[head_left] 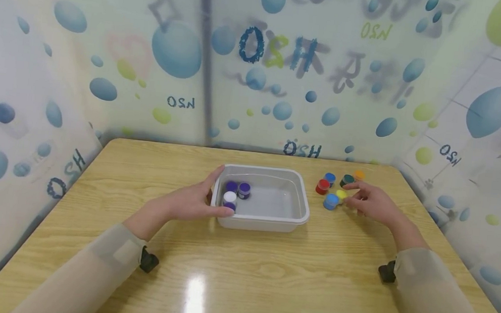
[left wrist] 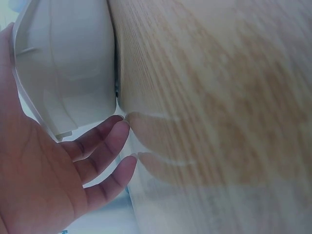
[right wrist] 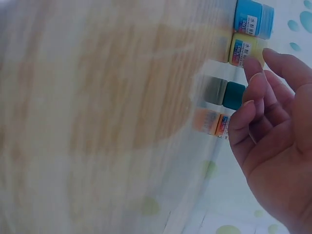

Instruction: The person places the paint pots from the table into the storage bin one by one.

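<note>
A white plastic box stands on the table, with several small paint jars in its left end: purple jars and one with a white top. My left hand grips the box's left end, thumb over the near rim; in the left wrist view its other fingers lie beside the wall. At the right, my right hand hovers with bent fingers beside a yellow paint jar. Its thumb and index finger are apart, and contact with the jar cannot be made out.
Around the yellow jar stand a light blue jar, a red jar, a darker blue jar, a dark green jar and an orange jar. Patterned curtain walls enclose the wooden table behind and at both sides.
</note>
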`<act>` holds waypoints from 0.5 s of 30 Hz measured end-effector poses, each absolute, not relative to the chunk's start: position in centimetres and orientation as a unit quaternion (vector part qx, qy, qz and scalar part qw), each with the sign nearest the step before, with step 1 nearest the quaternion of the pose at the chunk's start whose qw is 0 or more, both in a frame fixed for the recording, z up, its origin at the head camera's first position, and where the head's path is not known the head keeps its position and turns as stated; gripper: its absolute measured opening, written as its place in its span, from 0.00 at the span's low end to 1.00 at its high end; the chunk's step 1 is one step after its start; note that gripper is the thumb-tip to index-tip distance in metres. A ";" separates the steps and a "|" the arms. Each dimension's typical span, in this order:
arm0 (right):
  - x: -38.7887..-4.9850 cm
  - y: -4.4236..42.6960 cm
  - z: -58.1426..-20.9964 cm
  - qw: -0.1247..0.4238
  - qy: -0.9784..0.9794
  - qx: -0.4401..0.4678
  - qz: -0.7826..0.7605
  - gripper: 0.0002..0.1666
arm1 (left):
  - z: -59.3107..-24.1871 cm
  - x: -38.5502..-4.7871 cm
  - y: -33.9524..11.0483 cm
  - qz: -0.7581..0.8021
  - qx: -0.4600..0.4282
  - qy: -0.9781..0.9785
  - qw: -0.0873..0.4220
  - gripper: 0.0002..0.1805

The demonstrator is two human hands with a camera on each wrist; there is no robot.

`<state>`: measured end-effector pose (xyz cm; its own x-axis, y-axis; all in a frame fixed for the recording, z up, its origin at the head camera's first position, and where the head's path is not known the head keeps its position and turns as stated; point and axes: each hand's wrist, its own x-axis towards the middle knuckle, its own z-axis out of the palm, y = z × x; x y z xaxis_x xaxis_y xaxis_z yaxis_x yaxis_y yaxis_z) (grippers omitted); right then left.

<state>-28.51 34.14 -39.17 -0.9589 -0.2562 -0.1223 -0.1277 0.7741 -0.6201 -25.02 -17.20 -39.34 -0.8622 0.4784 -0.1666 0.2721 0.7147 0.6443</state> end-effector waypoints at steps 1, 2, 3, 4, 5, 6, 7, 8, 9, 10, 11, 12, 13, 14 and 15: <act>-28.6 34.2 -39.3 0.102 0.936 -0.101 -0.321 0.31 | -39.3 -25.0 -17.2 0.316 0.204 0.912 0.164 0.72; -28.7 34.2 -39.3 0.105 0.936 -0.100 -0.321 0.32 | -39.3 -25.0 -17.2 0.317 0.204 0.912 0.164 0.72; -28.8 34.2 -39.4 0.107 0.935 -0.100 -0.321 0.32 | -39.3 -24.9 -17.2 0.316 0.203 0.912 0.164 0.72; -28.9 34.2 -39.5 0.110 0.935 -0.098 -0.322 0.32 | -39.3 -24.9 -17.2 0.316 0.203 0.912 0.165 0.72; -29.0 34.2 -39.6 0.113 0.935 -0.097 -0.321 0.32 | -39.3 -24.9 -17.1 0.316 0.203 0.912 0.165 0.72; -29.1 34.2 -39.7 0.116 0.935 -0.095 -0.322 0.32 | -39.3 -24.9 -17.1 0.316 0.200 0.913 0.166 0.72; -29.2 34.2 -39.8 0.118 0.935 -0.095 -0.321 0.32 | -39.3 -24.9 -17.1 0.315 0.198 0.913 0.166 0.72; -29.2 34.2 -39.8 0.121 0.935 -0.093 -0.321 0.32 | -39.3 -24.9 -17.1 0.316 0.199 0.913 0.165 0.72; -29.3 34.2 -39.9 0.123 0.935 -0.093 -0.321 0.32 | -39.4 -24.9 -17.1 0.316 0.200 0.913 0.164 0.72; -29.3 34.2 -39.9 0.123 0.935 -0.091 -0.319 0.32 | -39.4 -24.9 -17.1 0.316 0.201 0.913 0.164 0.72; -29.3 34.2 -39.9 0.123 0.936 -0.093 -0.318 0.32 | -39.4 -24.9 -17.1 0.316 0.200 0.913 0.162 0.72; -29.3 34.3 -39.9 0.122 0.936 -0.093 -0.316 0.32 | -39.4 -24.9 -17.1 0.316 0.200 0.913 0.162 0.72; -29.3 34.3 -39.8 0.120 0.937 -0.092 -0.314 0.32 | -39.4 -24.9 -17.1 0.315 0.201 0.913 0.161 0.71; -29.2 34.4 -39.8 0.115 0.938 -0.094 -0.312 0.31 | -39.4 -24.9 -17.1 0.315 0.202 0.913 0.161 0.71; -29.2 34.5 -39.7 0.110 0.939 -0.095 -0.311 0.31 | -39.4 -24.9 -17.1 0.315 0.202 0.913 0.161 0.71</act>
<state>-29.16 34.52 -39.67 -0.9575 -0.2478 -0.1475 -0.1108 0.7882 -0.6054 -24.90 -17.14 -39.39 -0.8664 0.4706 -0.1669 0.2676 0.7199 0.6404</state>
